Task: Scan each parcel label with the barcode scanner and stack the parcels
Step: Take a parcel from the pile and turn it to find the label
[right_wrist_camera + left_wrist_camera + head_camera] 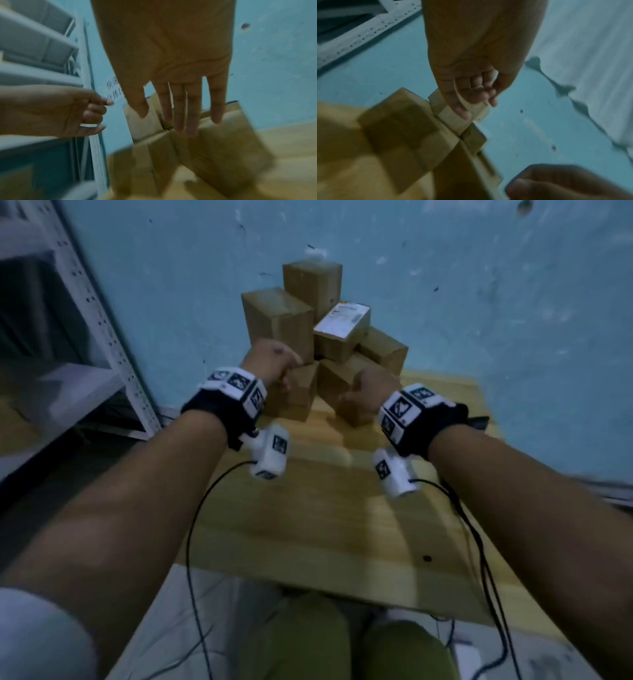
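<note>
Several brown cardboard parcels (pixel 277 316) lie heaped at the far end of the wooden table (pixel 308 525), against the blue wall. One parcel (pixel 342 318) shows a white label on top. My left hand (pixel 274 361) is at the heap's left side with its fingers (pixel 471 88) curled round a thin pale strip (pixel 464 100); what the strip is I cannot tell. My right hand (pixel 368 386) hovers over the front parcels with its fingers (pixel 178 115) straight and spread, holding nothing. A dark object (pixel 478 422) peeks out behind my right wrist at the table's right edge.
A grey perforated metal shelf (pixel 102 320) stands to the left of the table. Black cables (pixel 190 542) hang from both wrist cameras over the table's near edge. The near half of the wooden top is bare. My knees show below the front edge.
</note>
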Motion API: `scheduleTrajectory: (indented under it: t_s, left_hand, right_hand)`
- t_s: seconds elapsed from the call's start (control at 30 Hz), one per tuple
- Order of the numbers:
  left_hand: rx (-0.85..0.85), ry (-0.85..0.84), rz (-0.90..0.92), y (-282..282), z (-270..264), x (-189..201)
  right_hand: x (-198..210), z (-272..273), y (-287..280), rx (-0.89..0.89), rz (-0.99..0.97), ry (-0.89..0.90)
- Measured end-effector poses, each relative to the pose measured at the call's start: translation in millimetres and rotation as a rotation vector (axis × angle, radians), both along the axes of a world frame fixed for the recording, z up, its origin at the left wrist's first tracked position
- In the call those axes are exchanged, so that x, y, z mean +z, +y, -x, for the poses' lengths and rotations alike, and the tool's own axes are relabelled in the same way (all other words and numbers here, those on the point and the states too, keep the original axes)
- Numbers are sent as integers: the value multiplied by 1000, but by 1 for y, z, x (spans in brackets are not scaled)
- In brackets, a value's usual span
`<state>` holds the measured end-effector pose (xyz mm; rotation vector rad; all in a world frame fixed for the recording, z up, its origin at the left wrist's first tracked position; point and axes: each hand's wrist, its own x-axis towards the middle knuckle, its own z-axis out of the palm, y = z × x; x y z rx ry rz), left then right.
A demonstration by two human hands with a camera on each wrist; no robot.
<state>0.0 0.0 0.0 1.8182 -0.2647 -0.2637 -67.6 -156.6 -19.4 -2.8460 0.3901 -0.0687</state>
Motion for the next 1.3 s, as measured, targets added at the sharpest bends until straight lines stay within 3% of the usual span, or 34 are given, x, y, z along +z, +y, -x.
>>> scheduleTrajectory:
  t_s: [0.07, 0.2, 0.27, 0.37, 0.53, 0.6, 0.73, 1.07, 1.3]
  left_hand:
    - [195, 22, 165, 0, -26, 11]
    - [407, 34, 271, -2, -73, 9]
    - [400, 83, 184, -4, -82, 2]
    - [300, 101, 147, -10, -110, -11]
    - [271, 166, 366, -14, -123, -23]
    - [298, 242, 496, -12, -121, -26]
    - [223, 252, 574, -5, -100, -17]
    - [166, 45, 751, 22, -10, 9]
    - [97, 181, 706, 35, 52, 14]
  right_hand:
    - [8, -30, -2, -9, -173, -152]
    - [14, -89, 13, -39, -611, -294]
    - [12, -111, 15, -69, -781, -359]
    - [17, -133, 16, -78, -874, -313]
    - [12, -151, 26, -41, -1014, -215]
    - [9, -149, 29, -15, -1024, -233]
    - [13, -129, 36, 55, -1091, -335]
    - [42, -43, 67, 53, -1120, -453]
    - [50, 25, 78, -23, -1208, -478]
